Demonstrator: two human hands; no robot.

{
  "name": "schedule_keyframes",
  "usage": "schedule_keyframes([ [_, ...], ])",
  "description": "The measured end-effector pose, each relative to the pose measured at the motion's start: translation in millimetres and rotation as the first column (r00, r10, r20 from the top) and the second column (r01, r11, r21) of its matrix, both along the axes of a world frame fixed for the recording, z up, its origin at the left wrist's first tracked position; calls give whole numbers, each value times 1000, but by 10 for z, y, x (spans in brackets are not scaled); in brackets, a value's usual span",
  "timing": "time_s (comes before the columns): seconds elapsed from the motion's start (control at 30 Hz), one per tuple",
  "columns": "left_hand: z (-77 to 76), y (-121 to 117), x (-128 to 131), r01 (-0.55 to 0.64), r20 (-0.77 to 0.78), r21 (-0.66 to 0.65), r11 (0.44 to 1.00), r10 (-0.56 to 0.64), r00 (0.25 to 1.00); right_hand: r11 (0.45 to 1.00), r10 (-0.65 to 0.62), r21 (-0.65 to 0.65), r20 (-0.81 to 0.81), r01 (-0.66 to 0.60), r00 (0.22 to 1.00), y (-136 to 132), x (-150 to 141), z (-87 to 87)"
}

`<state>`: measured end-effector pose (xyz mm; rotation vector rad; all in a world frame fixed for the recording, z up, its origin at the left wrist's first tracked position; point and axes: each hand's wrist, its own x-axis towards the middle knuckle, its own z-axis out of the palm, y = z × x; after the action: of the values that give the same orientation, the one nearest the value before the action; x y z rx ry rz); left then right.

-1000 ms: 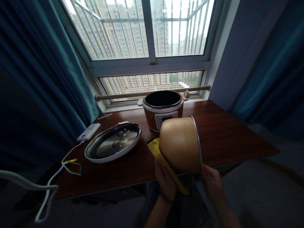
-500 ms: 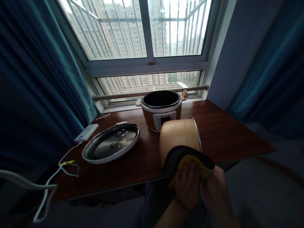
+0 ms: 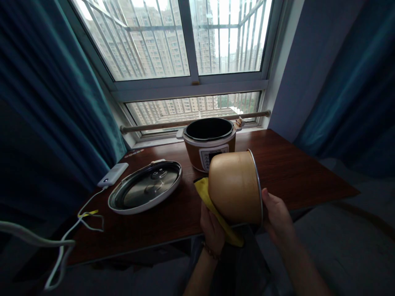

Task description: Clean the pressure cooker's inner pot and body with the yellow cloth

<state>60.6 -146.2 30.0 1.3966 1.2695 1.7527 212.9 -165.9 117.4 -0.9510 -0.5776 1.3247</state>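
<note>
A gold-coloured inner pot (image 3: pixel 234 185) is tipped on its side above the table's front edge, its silver rim facing right. My right hand (image 3: pixel 279 216) grips that rim, thumb on the outer side and the other fingers hidden within. Against the pot's base my left hand (image 3: pixel 212 226) presses a yellow cloth (image 3: pixel 205 191) with a dark edge. Just behind the pot stands the gold and white electric cooker (image 3: pixel 193 150), lidless, with its dark inside showing. To the left a round lid (image 3: pixel 145 185) rests on the table, dark inner face up.
The brown wooden table (image 3: pixel 296 164) runs up to the barred window (image 3: pixel 228 45). A white power bank (image 3: pixel 112 174) with a white cable (image 3: pixel 66 236) lies at the table's left side. Blue curtains (image 3: pixel 70 94) hang on both sides.
My left hand and the cloth have moved left from the pot's near side to its base. More of the pot's wall shows, and my right hand sits higher on the rim.
</note>
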Motion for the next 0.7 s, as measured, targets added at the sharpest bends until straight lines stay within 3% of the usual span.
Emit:
schedule_keyframes([
  [0.17, 65, -51, 62, 49, 129, -112, 992, -34, 991, 994, -11, 111, 283, -21, 959, -172, 159, -545],
  [0.3, 13, -86, 125, -92, -25, -34, 995, 91, 996, 992, -72, 122, 386, 27, 920, -263, 138, -731],
  [0.4, -45, -123, 157, -154, -335, 241, 958, 231, 914, 978, -203, 113, 334, 175, 921, -284, 51, -667],
  [0.5, 7, -191, 228, -42, -579, 468, 883, 342, 740, 968, -250, 71, 272, 240, 929, -294, -53, -516],
  [0.6, 143, -297, 392, 44, -673, 522, 852, 380, 634, 978, -208, 23, 147, 207, 967, -304, -157, -341],
  [0.7, 266, -386, 575, 93, -685, 528, 844, 359, 634, 987, -155, -28, -3, 155, 988, -307, -212, -173],
])
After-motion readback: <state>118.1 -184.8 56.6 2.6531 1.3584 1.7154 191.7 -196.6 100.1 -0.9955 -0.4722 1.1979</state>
